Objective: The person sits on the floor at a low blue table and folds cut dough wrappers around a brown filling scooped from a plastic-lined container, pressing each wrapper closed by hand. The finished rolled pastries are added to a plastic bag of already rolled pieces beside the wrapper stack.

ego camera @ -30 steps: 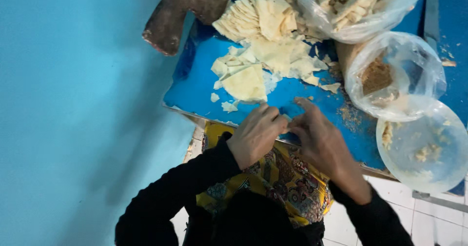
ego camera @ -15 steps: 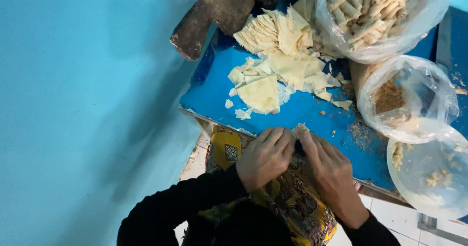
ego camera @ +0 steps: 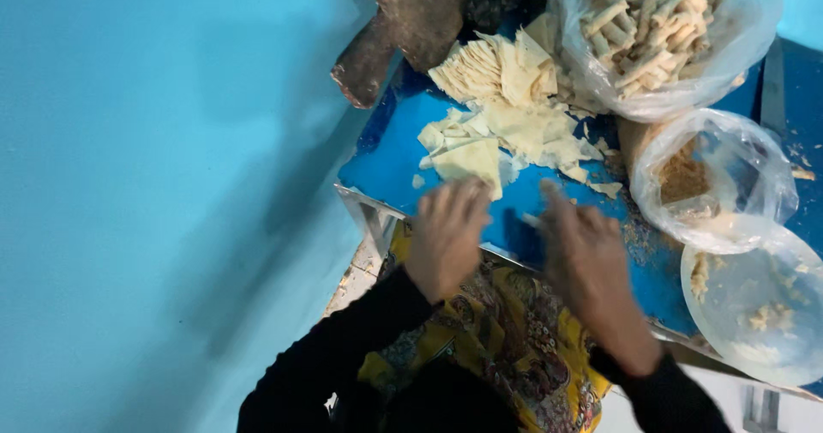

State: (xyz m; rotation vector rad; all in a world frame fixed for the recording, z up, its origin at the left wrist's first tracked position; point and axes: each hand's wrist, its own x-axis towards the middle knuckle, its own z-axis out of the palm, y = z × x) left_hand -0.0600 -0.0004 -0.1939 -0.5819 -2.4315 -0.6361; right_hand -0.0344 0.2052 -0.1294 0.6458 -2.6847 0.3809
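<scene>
Noted two clear plastic bags at table's right: upper bag of pale rolls point(ego camera: 651, 30), lower bag of brown crumbs point(ego camera: 711, 176).

both hands point(ego camera: 514, 244) motion-blurred, perhaps a small scrap point(ego camera: 531, 220) between them, unclear

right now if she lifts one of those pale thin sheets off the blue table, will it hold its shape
Probably not. The pale sheets look thin, and some lie folded and overlapping, so one would likely droop. Torn scraps nearby suggest they tear easily. They seem light.
</scene>
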